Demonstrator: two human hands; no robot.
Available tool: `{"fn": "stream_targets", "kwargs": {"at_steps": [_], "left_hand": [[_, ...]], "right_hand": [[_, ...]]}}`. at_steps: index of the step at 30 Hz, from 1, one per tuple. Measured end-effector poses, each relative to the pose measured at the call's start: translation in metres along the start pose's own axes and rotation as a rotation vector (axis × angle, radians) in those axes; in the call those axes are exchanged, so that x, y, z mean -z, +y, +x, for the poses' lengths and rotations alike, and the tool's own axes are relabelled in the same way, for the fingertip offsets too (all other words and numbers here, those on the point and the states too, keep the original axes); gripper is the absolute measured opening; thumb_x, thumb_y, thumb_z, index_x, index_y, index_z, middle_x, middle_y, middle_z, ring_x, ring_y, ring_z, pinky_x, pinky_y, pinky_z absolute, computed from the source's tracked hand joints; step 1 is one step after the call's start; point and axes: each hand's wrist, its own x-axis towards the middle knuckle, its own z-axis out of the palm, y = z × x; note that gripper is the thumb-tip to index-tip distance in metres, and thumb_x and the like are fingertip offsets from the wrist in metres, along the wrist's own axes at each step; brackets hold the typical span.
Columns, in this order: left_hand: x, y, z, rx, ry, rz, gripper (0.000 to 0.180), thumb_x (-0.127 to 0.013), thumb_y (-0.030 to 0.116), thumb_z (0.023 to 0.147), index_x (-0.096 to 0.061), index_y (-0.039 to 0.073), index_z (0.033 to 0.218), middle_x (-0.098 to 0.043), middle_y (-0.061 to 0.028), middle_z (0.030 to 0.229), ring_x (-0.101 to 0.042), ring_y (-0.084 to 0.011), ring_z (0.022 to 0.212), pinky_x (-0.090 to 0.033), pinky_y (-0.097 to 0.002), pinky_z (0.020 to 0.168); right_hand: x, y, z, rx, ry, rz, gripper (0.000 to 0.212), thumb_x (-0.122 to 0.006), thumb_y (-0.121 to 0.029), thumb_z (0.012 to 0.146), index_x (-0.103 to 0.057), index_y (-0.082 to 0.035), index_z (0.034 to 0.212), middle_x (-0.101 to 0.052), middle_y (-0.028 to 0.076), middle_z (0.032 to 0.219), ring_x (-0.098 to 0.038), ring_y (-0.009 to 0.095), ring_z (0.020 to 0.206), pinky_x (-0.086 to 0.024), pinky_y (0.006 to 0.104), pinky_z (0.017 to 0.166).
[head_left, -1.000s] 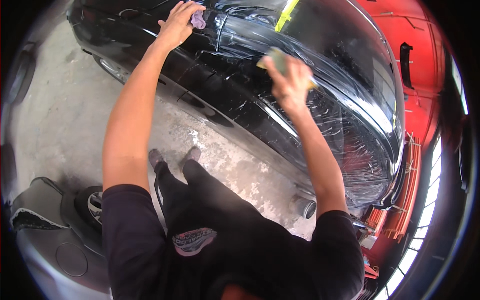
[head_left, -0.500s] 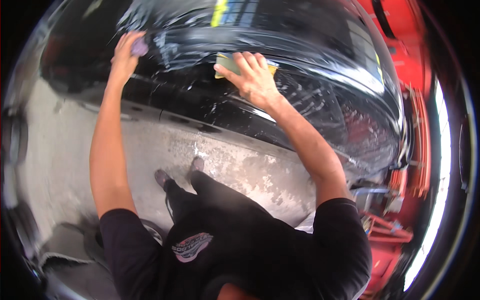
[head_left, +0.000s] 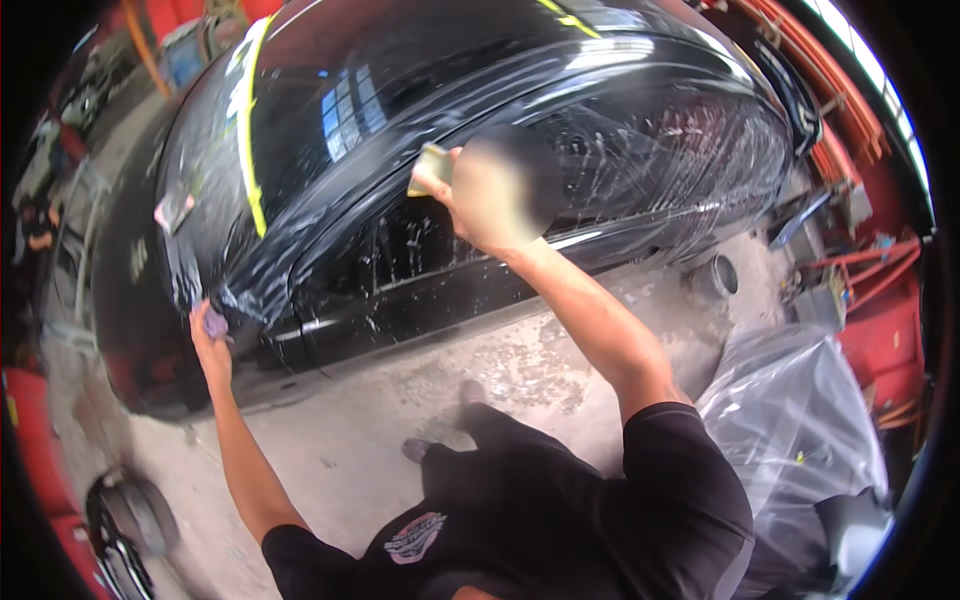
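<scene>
A glossy black car [head_left: 390, 320] with whitish wet smears on its side window and pillar lies in front of me. My left hand [head_left: 209, 350] is at the car's left part, fingers closed around a small purple wad [head_left: 215, 323], perhaps a sponge or cloth. Above the side window, my right hand [head_left: 485, 195] grips a yellow-edged pale green sponge [head_left: 430, 170] along the roof edge. A blur hides most of that hand, but its thumb shows on the sponge. A small pinkish-white block [head_left: 174, 213] rests on the car beyond my left hand.
Yellow tape strips [head_left: 248, 130] run over the car's dark glass and roof. Clear plastic sheeting [head_left: 790, 410] lies on the right. A grey bucket [head_left: 715, 278] stands on the floor beside a red metal stand [head_left: 870, 265]. A wheel [head_left: 135, 515] lies at lower left.
The view has swung, bringing more of the car's left part and the plastic sheeting into sight. Both hands keep their holds; the sponge now sits farther left along the window's top edge.
</scene>
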Motion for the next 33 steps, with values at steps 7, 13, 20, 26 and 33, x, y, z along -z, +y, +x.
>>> {"fn": "stream_targets", "kwargs": {"at_steps": [7,13,20,26,33], "left_hand": [[0.034,-0.023,0.018,-0.371,0.09,0.38,0.066,-0.05,-0.017,0.092,-0.064,0.008,0.151,-0.067,-0.0144,0.143,-0.068,-0.0228,0.118,-0.061,-0.0288,0.077],[-0.095,0.133,0.031,-0.194,0.054,0.087,0.061,-0.054,-0.014,0.092,-0.063,0.003,0.15,-0.072,-0.0127,0.126,-0.069,-0.0226,0.106,-0.054,-0.0334,0.095],[-0.228,0.34,0.076,-0.34,-0.128,-0.113,0.066,-0.064,-0.018,0.089,-0.064,0.005,0.151,-0.072,-0.0161,0.137,-0.073,-0.028,0.123,-0.056,-0.0388,0.11],[-0.289,0.329,0.078,-0.541,0.206,0.154,0.053,-0.077,0.012,0.091,-0.068,0.006,0.143,-0.073,-0.0162,0.133,-0.065,-0.0391,0.125,-0.049,-0.0487,0.112],[-0.294,0.317,0.083,-0.658,0.329,0.258,0.052,-0.074,0.009,0.089,-0.068,0.004,0.14,-0.073,-0.0195,0.128,-0.065,-0.0432,0.122,-0.05,-0.0509,0.109]], "right_hand": [[0.11,0.233,-0.022,-0.274,0.323,-0.32,0.051,-0.08,-0.015,0.096,-0.077,-0.033,0.143,-0.072,0.017,0.128,-0.068,0.037,0.114,-0.055,0.0483,0.095],[0.087,0.177,-0.011,-0.468,0.283,-0.479,0.053,-0.082,-0.014,0.09,-0.075,-0.026,0.141,-0.067,0.021,0.121,-0.063,0.041,0.11,-0.051,0.0535,0.088],[0.121,0.218,-0.023,-0.299,0.186,-0.276,0.05,-0.079,-0.01,0.089,-0.079,-0.026,0.136,-0.067,0.019,0.115,-0.064,0.037,0.102,-0.053,0.051,0.084],[0.216,0.381,-0.04,-0.619,0.333,-0.431,0.052,-0.079,-0.02,0.094,-0.074,-0.033,0.144,-0.07,0.019,0.118,-0.07,0.038,0.109,-0.061,0.0522,0.089],[0.069,0.148,0.049,-0.321,0.125,-0.097,0.055,-0.076,-0.011,0.085,-0.074,-0.026,0.139,-0.064,0.018,0.12,-0.065,0.039,0.112,-0.051,0.0533,0.093]]}}
